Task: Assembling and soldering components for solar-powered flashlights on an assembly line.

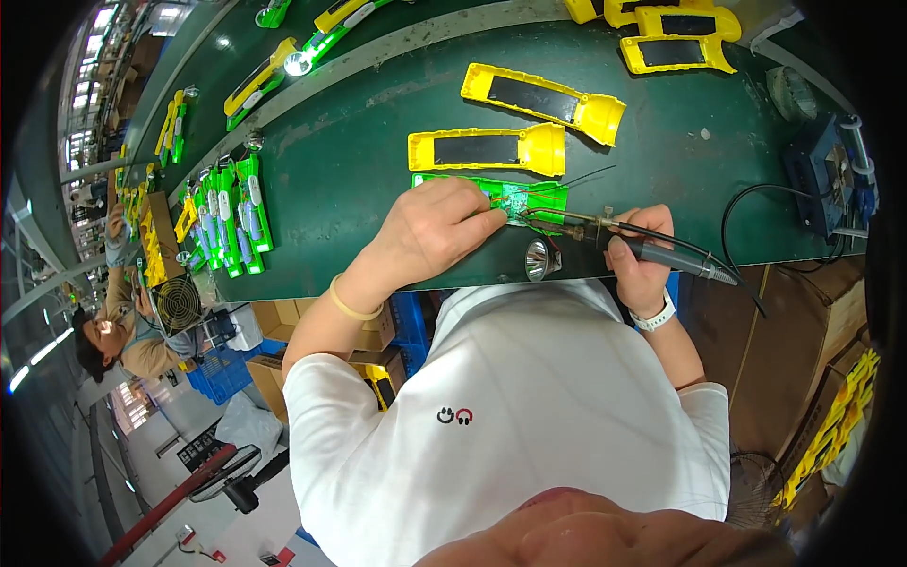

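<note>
A green flashlight housing half (548,197) lies on the bench in front of me, with a small circuit board (514,200) and thin red and black wires in it. My left hand (439,227) rests over its left part, fingers pinched together at the wires; what they grip is too small to make out. In my right hand (642,255) is a soldering iron (661,253), its thin metal tip and feed tube reaching left to the board. A round silver lamp reflector (539,259) sits just below the housing, near the bench edge.
Beyond the housing lie two yellow housing halves with dark panels (487,149) (539,98). Assembled green housings (227,217) stand in a row at left. More yellow parts (671,49) lie far right. A blue soldering station (822,175) with a black cable is at right. Another person (118,335) works far left.
</note>
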A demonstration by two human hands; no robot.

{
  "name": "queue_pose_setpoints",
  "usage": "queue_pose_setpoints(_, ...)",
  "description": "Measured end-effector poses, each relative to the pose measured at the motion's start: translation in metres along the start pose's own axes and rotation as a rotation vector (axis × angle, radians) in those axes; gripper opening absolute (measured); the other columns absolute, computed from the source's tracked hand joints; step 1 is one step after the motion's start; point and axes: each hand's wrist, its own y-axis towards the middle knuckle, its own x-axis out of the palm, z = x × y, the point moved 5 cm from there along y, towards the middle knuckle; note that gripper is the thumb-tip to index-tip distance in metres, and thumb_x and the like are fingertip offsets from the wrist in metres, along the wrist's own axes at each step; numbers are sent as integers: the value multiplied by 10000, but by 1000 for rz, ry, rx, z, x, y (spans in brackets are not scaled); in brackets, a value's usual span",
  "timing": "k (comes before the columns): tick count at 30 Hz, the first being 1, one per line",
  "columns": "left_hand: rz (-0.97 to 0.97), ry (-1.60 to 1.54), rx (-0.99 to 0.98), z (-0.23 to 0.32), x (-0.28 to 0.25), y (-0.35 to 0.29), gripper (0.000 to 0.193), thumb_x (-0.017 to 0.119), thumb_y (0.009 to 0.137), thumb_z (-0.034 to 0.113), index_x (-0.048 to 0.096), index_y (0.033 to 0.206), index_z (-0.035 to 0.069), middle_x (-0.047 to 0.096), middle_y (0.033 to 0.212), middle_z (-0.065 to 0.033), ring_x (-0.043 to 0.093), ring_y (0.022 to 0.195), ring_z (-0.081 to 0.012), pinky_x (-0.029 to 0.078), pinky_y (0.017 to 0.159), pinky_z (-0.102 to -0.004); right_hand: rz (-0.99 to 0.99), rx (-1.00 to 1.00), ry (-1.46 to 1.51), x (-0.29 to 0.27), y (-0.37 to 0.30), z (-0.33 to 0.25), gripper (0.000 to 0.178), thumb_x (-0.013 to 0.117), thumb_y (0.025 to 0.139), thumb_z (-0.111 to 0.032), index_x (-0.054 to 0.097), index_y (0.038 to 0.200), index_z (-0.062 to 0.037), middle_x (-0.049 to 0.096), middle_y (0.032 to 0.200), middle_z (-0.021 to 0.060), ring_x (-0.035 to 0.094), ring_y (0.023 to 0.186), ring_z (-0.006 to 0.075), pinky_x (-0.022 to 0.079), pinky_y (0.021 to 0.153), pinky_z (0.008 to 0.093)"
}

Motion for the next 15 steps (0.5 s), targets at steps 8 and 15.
queue_pose_setpoints(8,4,34,-15,1,3,-2,149,652,676,75,610,818,59,541,737,-56,555,667,-211,458,546,-309,-29,-32,-102,6,3,-4,270,626,792,-25,391,924,-38,509,797,36,403,627,42,362,549,188)
queue_pose_setpoints(15,3,37,-30,1,3,-2,123,646,691,69,607,807,59,542,738,-53,555,671,-212,459,552,-315,118,-32,208,-9,7,-3,242,546,870,-191,409,1002,-40,513,948,94,519,752,134,444,650,267)
